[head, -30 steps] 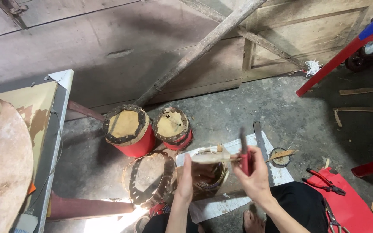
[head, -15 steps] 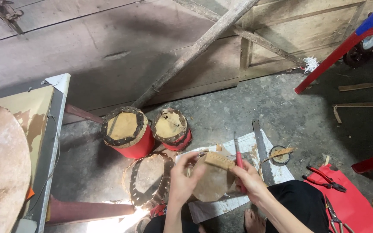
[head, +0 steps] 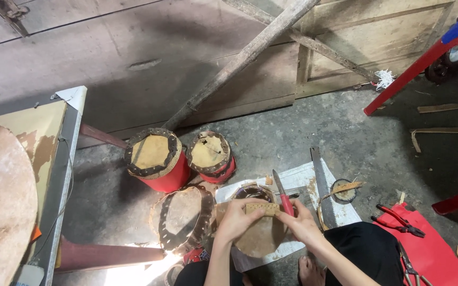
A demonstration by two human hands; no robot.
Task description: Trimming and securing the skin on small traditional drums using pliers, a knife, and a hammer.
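A round piece of tan hide [head: 258, 238] is held at the lower centre of the frame, just above the person's lap, with a perforated leather strip [head: 263, 208] laid along its upper edge. The left hand [head: 238, 218] is closed over the left end of the strip and the hide's rim, apparently so that the two are pinned together and kept from sliding. The right hand [head: 302, 225] is closed on the strip's right end and also has hold of a red-handled knife [head: 283, 197], whose blade is pointed up and away from the body, probably to keep the edge clear of the fingers. Beneath the hide a white sheet [head: 292, 182] is spread on the concrete floor [head: 345, 132], seemingly as a clean working surface. A handsaw [head: 324, 191] is laid on that sheet just right of the hands, and red-handled pliers [head: 398, 220] are lying on a red mat [head: 436, 254] at the lower right, all within reach. Left of the hands a laced drum skin hoop [head: 182, 217] is lying flat, and behind it two small red drums [head: 157, 159] [head: 210, 156] are stood upright side by side. A worktop [head: 54, 137] bearing a large pale hide [head: 1, 212] is seen at the left edge, and a wooden pole [head: 239, 58] is leaned against the plank wall.
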